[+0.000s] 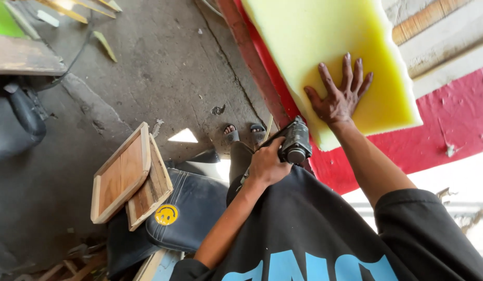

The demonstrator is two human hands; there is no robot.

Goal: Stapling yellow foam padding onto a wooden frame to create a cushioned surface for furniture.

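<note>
Head view showed me both hands at work over a yellow foam slab [325,47] lying on a red-covered panel [449,125]. My right hand [339,99] lay flat on the foam with its fingers spread wide, pressing the near end of the slab down and gripping nothing. My left hand [267,165] was closed around the grip of a dark staple gun [295,141], whose nose pointed at the foam's near corner, just beside the wrist of the right hand.

As far as I could judge, the foam was already laid in place on the red panel and held there, while the fastening along its near edge looked not yet done; I could not make out any staples in the foam, so I could not tell how much of the edge was fixed. The far end of the slab ran out of the picture beyond the right hand's fingertips.

Below the left hand, past the gun, I saw two sandalled feet [244,132] on the grey concrete floor [163,67]. Farther out to the left of the left forearm sat two small wooden frames [128,177] stacked on a dark blue cushion [194,208], well apart from both hands.
</note>
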